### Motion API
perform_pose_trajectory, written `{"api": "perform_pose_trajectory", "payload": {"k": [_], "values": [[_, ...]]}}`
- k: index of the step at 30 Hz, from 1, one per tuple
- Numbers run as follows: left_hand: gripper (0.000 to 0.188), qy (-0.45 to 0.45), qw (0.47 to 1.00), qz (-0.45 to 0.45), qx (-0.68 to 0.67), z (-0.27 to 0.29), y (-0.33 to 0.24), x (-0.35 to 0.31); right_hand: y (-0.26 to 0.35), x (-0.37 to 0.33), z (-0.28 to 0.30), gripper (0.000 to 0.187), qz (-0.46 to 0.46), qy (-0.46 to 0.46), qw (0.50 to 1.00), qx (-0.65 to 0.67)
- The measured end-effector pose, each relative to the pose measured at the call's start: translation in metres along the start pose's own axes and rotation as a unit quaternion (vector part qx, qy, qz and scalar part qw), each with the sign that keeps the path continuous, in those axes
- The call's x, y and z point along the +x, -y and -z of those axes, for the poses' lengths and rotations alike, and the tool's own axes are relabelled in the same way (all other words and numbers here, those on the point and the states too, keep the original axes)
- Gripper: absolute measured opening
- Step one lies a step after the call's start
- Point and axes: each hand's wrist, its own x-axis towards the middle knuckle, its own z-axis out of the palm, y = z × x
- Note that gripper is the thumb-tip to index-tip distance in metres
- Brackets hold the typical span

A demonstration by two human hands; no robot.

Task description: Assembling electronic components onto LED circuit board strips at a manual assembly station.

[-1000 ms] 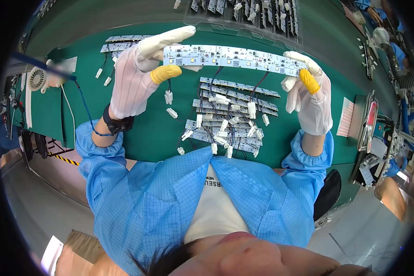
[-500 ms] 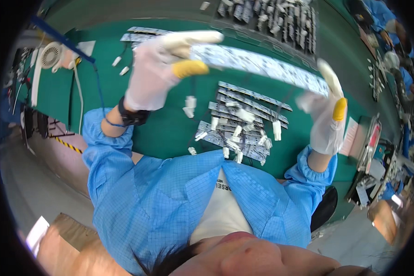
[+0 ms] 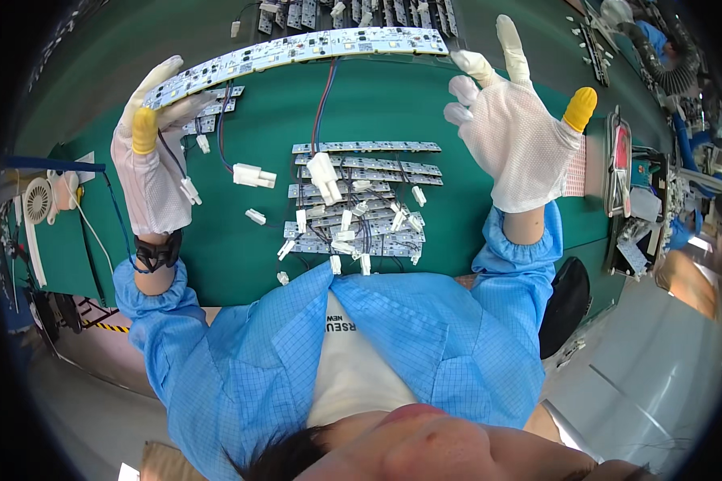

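A long white LED circuit board strip (image 3: 297,52) is held up above the far part of the green mat. My left hand (image 3: 154,180), in a white glove with a yellow thumb cot, is closed on the strip's left end. Red, blue and black wires hang from the strip to white plug connectors (image 3: 253,175). My right hand (image 3: 513,140), gloved likewise, is off the strip, fingers spread, close to its right end. Several similar LED boards (image 3: 367,147) lie in rows on the mat between my hands, their wires and white connectors on top. More boards (image 3: 204,124) lie partly hidden behind my left hand.
A tray with many boards (image 3: 393,12) stands beyond the mat's far edge. At the left are a small white fan (image 3: 38,200) and a blue cord (image 3: 114,212) running to my left wrist. A clear-sided bin (image 3: 618,164) stands at the right beside a printed sheet.
My right hand has let go of the strip's right end and opened. My left hand and the strip have shifted left in the picture; the whole view has shifted too.
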Motion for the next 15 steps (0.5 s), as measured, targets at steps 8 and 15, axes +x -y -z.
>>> {"api": "perform_pose_trajectory", "payload": {"k": [8,15], "values": [[0.066,-0.005,1.000,0.024,-0.011,-0.002,-0.006,-0.004,-0.013,0.014,-0.046,0.090,0.013,-0.200,0.958,-0.204],[0.061,0.021,0.999,0.005,-0.034,-0.017,-0.006,-0.007,-0.022,-0.006,-0.023,0.107,-0.065,-0.180,0.830,-0.524]]}}
